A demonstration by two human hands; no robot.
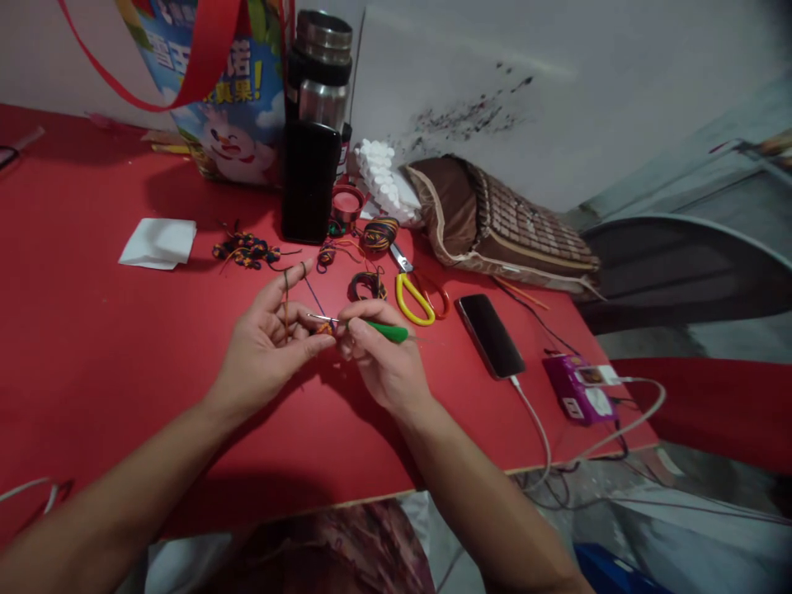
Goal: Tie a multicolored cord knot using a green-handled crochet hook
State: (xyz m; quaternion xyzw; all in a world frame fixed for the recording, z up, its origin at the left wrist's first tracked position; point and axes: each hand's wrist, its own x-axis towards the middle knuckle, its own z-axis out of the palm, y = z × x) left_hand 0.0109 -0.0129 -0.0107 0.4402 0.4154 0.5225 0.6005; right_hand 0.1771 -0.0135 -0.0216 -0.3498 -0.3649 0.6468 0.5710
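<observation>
A crochet hook with a green handle [388, 332] is gripped in my right hand [387, 359], its metal tip pointing left. Between the thumb and fingers of my left hand [263, 338] is a small orange and dark crochet piece [325, 329], right by the hook. Multicoloured yarn runs over my raised left index finger and down to the piece. Behind my hands lie a ball of dark, striped yarn [379, 234], a loose yarn coil [367, 286] and a heap of orange and dark crocheted bits [246, 249]. Scissors with yellow and red handles [413, 299] rest to the right.
On the red table [136, 355] are a white folded paper [158, 243], a charging phone [491, 336] and a purple box [578, 388] with cables. Along the back stand an upright black phone [310, 183], a steel flask [322, 99], a printed bag [228, 124] and a brown checked cushion [513, 223].
</observation>
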